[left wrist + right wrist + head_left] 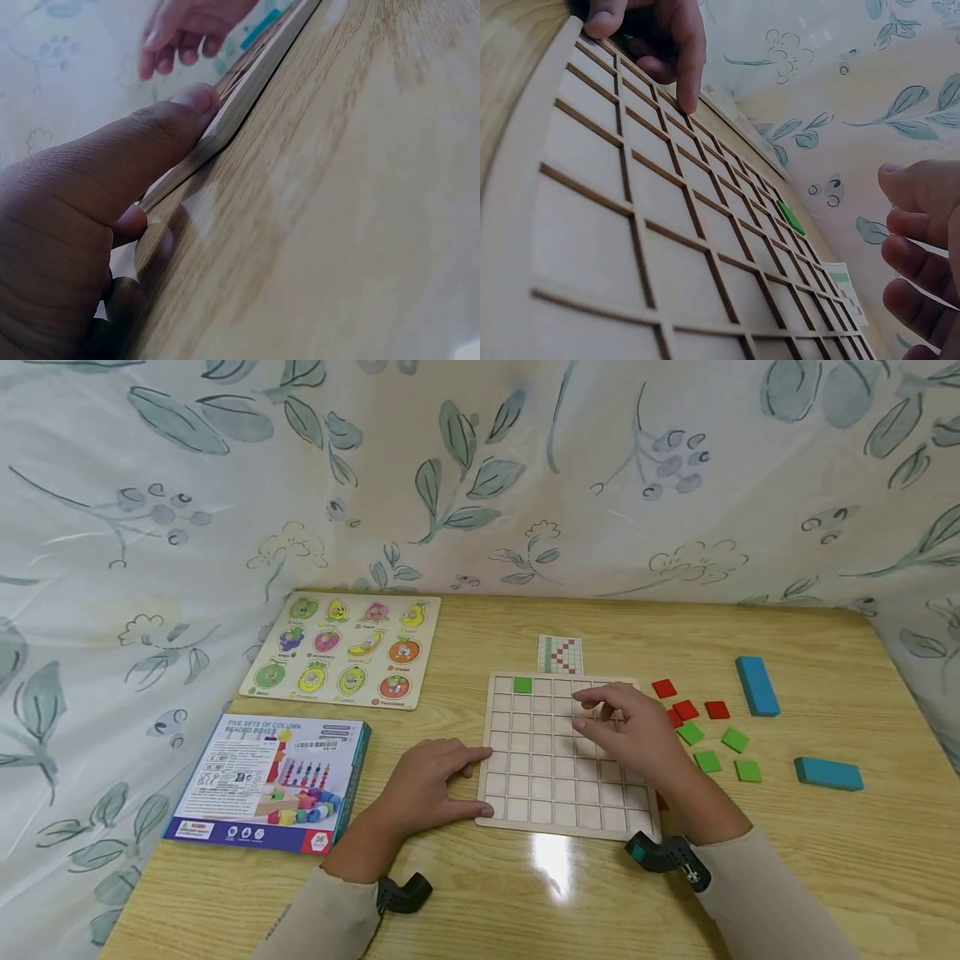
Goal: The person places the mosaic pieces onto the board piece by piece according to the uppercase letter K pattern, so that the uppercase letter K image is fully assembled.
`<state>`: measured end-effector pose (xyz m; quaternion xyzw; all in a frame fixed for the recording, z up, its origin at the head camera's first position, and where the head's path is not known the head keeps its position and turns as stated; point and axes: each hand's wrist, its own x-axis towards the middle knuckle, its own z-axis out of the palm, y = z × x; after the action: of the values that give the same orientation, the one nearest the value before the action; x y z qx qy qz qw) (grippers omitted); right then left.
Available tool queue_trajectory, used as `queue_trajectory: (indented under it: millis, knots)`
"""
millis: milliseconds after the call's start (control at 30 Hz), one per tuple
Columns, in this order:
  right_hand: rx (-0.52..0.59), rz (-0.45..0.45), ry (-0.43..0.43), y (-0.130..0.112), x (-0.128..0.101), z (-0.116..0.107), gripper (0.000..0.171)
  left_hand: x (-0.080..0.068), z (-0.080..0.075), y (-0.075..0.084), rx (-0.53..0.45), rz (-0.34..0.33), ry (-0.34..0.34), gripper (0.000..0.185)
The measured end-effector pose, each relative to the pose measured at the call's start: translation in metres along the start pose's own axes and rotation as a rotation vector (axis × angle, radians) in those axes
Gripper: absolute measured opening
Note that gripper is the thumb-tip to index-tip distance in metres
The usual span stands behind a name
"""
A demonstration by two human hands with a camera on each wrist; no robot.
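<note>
Both forearms reach forward over the wooden table (862, 710) toward the wooden grid board (564, 760), which lies flat at the middle of the table. The left hand (427, 785) lies at the board's left edge, palm down, fingers nearly straight, with the thumb pressed against the board's near left corner and the fingertips touching its left rim; it grips nothing. The right hand (630, 727) hovers above the board's right half, wrist raised, fingers loosely curled and spread; it holds nothing that can be seen. One green tile (522, 686) sits in the board's far row, second cell from the left. Just beyond the board's far edge lies a small pattern card (560, 654). To the right of the board, red tiles (686, 706) and green tiles (720, 752) lie scattered, and further right two blue blocks (757, 685). Left of the board sit a bead toy box (273, 781) and a fruit peg puzzle (345, 647).
</note>
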<state>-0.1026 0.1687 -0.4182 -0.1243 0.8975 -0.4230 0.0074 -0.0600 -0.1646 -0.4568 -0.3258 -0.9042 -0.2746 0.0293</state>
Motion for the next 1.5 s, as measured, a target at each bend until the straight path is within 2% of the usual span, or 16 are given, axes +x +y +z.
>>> queue_trajectory:
  millis: [233,533,733,1167,1500]
  knots:
    - [-0.060,-0.024,0.021,0.005,-0.020,-0.012,0.034,0.000,0.000,0.000,-0.003,-0.001,0.001,0.070]
    - [-0.093,0.010,0.070,0.014,-0.048,-0.029,0.036,0.001,-0.001,0.001,-0.002,-0.007,0.000,0.070]
    - [-0.130,0.028,0.106,0.028,-0.065,-0.041,0.036,0.001,-0.001,0.001,-0.005,-0.004,0.000,0.070]
    - [-0.113,0.006,0.183,0.050,-0.103,-0.057,0.037,0.000,0.000,0.000,0.001,0.004,0.009,0.070]
    - [-0.162,0.076,0.185,0.068,-0.124,-0.068,0.039,0.000,0.000,0.000,0.005,0.006,0.007,0.070]
